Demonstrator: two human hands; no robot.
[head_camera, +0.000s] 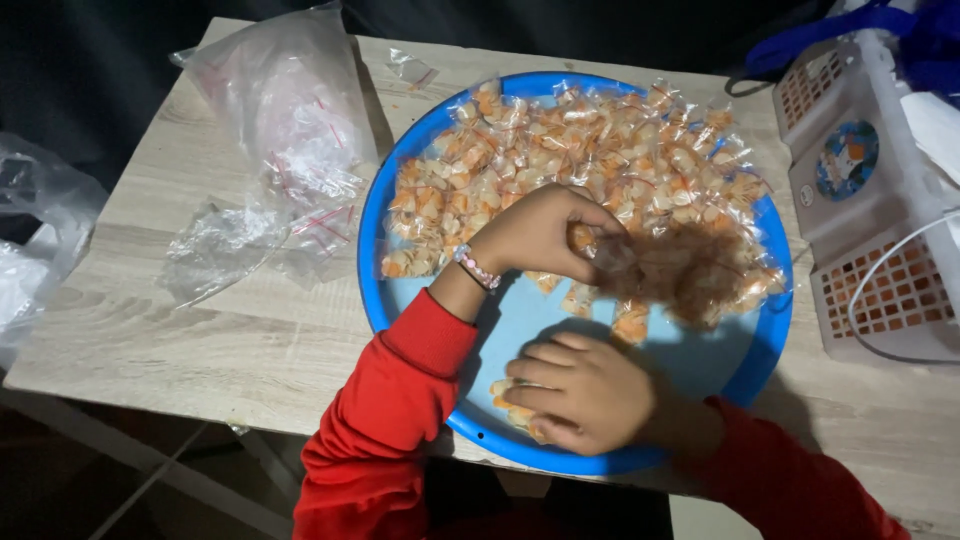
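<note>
A round blue tray (720, 375) lies on a light wooden table (180, 320). Its far half is heaped with several small clear packets of orange and white pieces (560, 150). My left hand (535, 235), a bead bracelet at the wrist, reaches over the tray's middle and pinches one small packet (592, 245). Right of it is a brownish motion blur (690, 270) I cannot make out. My right hand (580, 392) rests palm down on the tray's near rim, its fingers curled over a couple of filled packets (508, 400). Both sleeves are red.
A pile of empty clear plastic bags with red lines (290, 140) lies on the table left of the tray. A white perforated basket (860, 250) stands at the right edge with a white cable over it. Crumpled clear plastic (30, 250) hangs off the far left.
</note>
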